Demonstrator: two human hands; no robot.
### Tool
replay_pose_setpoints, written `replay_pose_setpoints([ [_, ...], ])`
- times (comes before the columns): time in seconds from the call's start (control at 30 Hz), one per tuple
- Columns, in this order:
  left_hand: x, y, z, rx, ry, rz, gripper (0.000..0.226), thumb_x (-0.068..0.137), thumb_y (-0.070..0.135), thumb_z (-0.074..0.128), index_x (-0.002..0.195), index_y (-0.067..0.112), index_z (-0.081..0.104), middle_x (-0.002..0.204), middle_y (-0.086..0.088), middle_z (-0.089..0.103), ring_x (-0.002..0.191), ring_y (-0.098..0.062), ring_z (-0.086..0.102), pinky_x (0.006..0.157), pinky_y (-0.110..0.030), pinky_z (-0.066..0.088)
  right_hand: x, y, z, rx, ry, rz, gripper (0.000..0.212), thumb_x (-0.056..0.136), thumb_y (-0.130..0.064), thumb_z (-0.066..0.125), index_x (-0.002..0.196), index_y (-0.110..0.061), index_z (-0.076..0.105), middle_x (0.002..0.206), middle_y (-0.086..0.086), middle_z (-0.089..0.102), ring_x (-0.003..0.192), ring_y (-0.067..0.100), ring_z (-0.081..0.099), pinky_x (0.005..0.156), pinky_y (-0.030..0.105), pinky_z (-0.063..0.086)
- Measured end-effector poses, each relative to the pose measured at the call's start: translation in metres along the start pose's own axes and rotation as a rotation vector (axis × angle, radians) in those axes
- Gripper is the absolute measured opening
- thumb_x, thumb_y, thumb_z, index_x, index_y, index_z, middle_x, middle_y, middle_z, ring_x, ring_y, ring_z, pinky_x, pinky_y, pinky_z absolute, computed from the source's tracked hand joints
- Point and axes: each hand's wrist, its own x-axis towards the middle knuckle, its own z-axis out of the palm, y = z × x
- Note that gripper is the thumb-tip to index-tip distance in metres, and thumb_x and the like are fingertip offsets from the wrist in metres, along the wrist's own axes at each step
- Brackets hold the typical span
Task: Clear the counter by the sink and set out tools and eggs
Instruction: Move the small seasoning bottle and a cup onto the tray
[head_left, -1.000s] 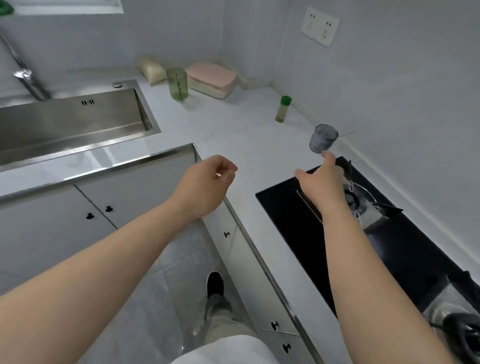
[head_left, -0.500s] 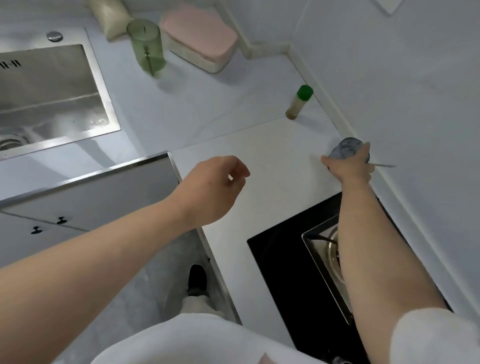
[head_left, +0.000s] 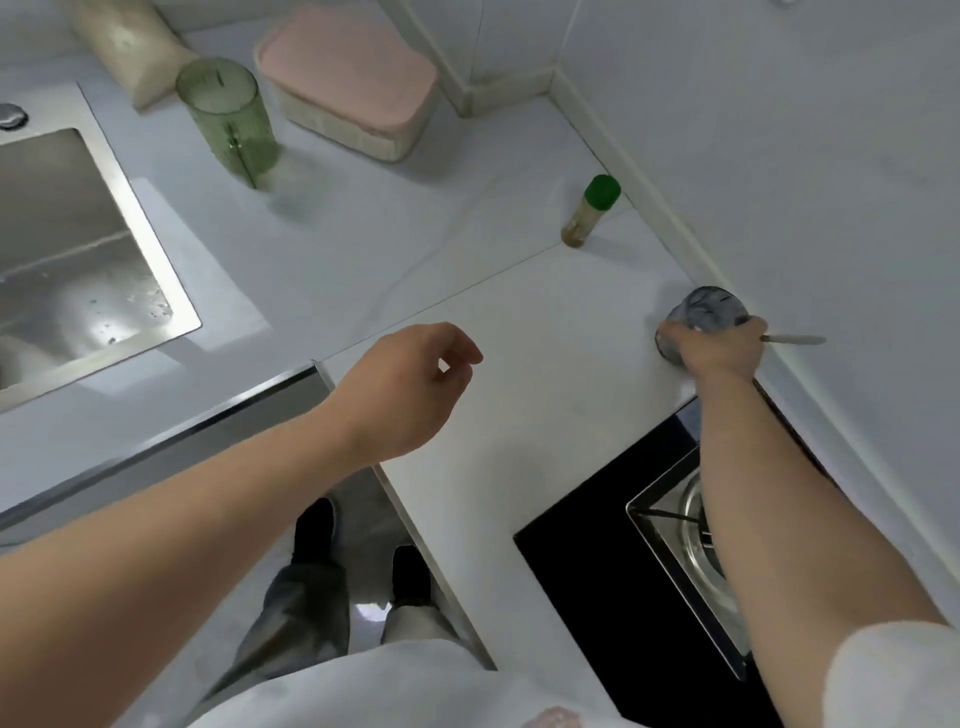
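My right hand (head_left: 719, 348) grips a small dark grey glass (head_left: 707, 310) that stands on the white counter (head_left: 519, 322) by the right wall, just beyond the stove. A thin metal utensil handle (head_left: 795, 340) sticks out to the right past the hand. My left hand (head_left: 410, 384) hovers over the counter's inner corner with fingers loosely curled and holds nothing. A green ribbed cup (head_left: 228, 119) stands next to the sink (head_left: 67, 249). Behind it sits a pink-lidded box (head_left: 348, 78).
A small bottle with a green cap (head_left: 592, 210) stands near the right wall. A pale bag (head_left: 130, 47) lies in the back corner. The black stove top (head_left: 613, 582) with its burner (head_left: 706, 540) lies under my right forearm. The counter edge drops to the floor by my feet.
My right hand reached forward from above the stove to the dark glass and closed round it. The view tilted further down. The left hand barely moved.
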Motion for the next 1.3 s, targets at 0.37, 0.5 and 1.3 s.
replay_pose_setpoints([
  [0.37,0.141,0.021,-0.059,0.19,-0.133,0.313,0.027,0.096,0.019,0.055,0.121,0.019,0.063,0.12,0.003,0.063,0.103,-0.018,0.059,0.084,-0.023,0.041,-0.161,-0.038,0.001,-0.133,0.14,-0.165,0.094,0.061,-0.046,0.085,0.137,-0.016,0.039,0.127,0.008,0.056,0.112,0.025,0.056,0.085,0.025,0.044],
  [0.5,0.198,0.042,-0.062,0.364,-0.139,0.42,0.041,0.094,0.021,0.057,0.135,0.018,0.052,0.135,-0.005,0.052,0.116,-0.026,0.056,0.09,-0.033,0.043,-0.208,-0.059,0.012,-0.11,0.168,-0.163,0.09,0.062,-0.044,0.086,0.136,-0.019,0.041,0.125,0.001,0.056,0.103,0.014,0.055,0.081,0.022,0.04],
  [1.3,0.324,0.095,0.014,0.882,-0.355,0.611,0.078,0.092,0.015,0.061,0.155,0.017,0.015,0.146,-0.018,0.03,0.12,-0.045,0.05,0.093,-0.052,0.05,-0.301,-0.103,0.025,-0.067,0.3,-0.02,0.094,0.063,-0.044,0.087,0.139,-0.033,0.032,0.131,-0.007,0.05,0.114,0.01,0.053,0.094,0.023,0.047],
])
